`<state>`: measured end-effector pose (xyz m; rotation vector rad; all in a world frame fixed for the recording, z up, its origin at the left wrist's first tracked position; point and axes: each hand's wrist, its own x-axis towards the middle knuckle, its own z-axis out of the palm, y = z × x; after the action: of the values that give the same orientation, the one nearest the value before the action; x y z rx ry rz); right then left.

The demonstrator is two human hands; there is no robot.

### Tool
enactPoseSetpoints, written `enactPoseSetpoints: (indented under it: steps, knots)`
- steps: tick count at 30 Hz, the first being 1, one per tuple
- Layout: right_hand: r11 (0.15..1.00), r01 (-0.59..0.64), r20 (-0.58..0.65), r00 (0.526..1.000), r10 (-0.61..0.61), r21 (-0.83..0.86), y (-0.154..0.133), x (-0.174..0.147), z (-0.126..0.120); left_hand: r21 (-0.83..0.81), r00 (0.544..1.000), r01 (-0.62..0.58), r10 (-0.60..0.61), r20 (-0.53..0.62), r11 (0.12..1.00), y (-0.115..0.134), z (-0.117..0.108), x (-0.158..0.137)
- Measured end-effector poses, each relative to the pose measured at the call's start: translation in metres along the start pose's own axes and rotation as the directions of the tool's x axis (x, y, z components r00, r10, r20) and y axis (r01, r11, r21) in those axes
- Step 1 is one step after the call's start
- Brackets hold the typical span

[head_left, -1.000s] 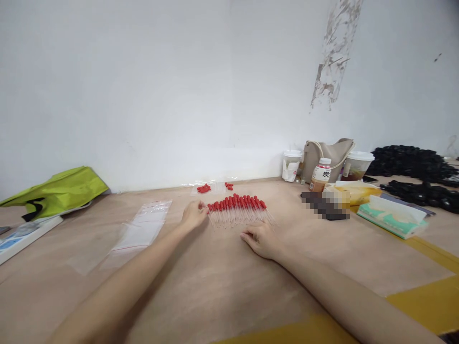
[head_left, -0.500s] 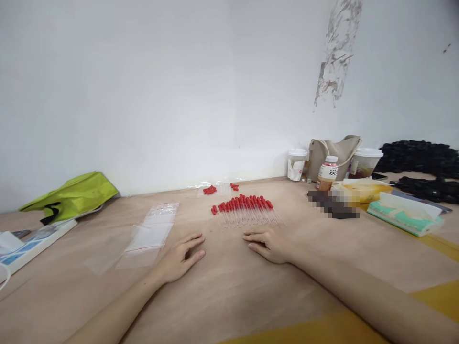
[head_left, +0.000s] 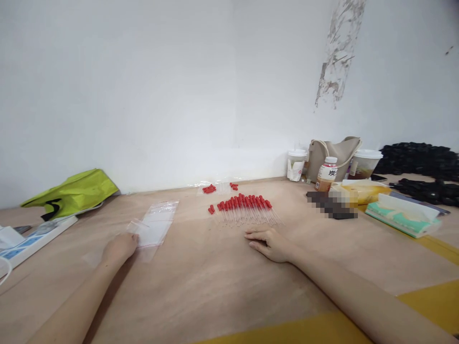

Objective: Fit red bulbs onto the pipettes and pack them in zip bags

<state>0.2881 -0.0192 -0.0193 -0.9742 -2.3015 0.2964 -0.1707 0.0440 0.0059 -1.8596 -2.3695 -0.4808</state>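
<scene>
My left hand (head_left: 120, 246) is at the left, fingers curled closed on a clear plastic bag (head_left: 137, 223) whose upper end sticks out above them. Beside it on the right lie flat zip bags (head_left: 158, 224) with red seal lines. My right hand (head_left: 267, 243) rests on the table, fingers stretched out with nothing in them. Just beyond it is a fanned row of thin clear sticks with red tops (head_left: 245, 202). A couple of red pieces (head_left: 211, 209) lie at the row's left end.
More red pieces (head_left: 209, 189) lie on clear plastic near the wall. At left are a lime-green bag (head_left: 75, 193) and a power strip (head_left: 39, 241). On the right stand a bottle (head_left: 326, 174), lidded cups (head_left: 297, 165), a beige bag (head_left: 333, 155) and a tissue pack (head_left: 403, 217).
My left hand has moved left from the middle of the table onto the clear plastic bag, and its fingers have closed. My right hand has stayed in nearly the same place.
</scene>
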Motion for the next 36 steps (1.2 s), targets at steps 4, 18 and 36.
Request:
enactPoseSetpoints:
  steps: [4,18,36]
  knots:
    - [1.0,0.009,-0.001,1.0,-0.009,-0.01,-0.001,0.0,-0.001,0.118,0.998,0.058,-0.056,-0.028,0.991,0.008,-0.006,-0.006]
    - [1.0,0.001,-0.059,0.998,-0.002,-0.027,-0.001,-0.002,-0.004,-0.438,0.679,-0.69,0.725,-0.116,0.577,0.193,-0.008,-0.132]
    - [0.987,0.146,-0.002,0.989,-0.146,0.063,-0.01,-0.002,-0.009,-0.587,0.459,-0.697,0.885,0.076,0.412,0.168,-0.001,-0.12]
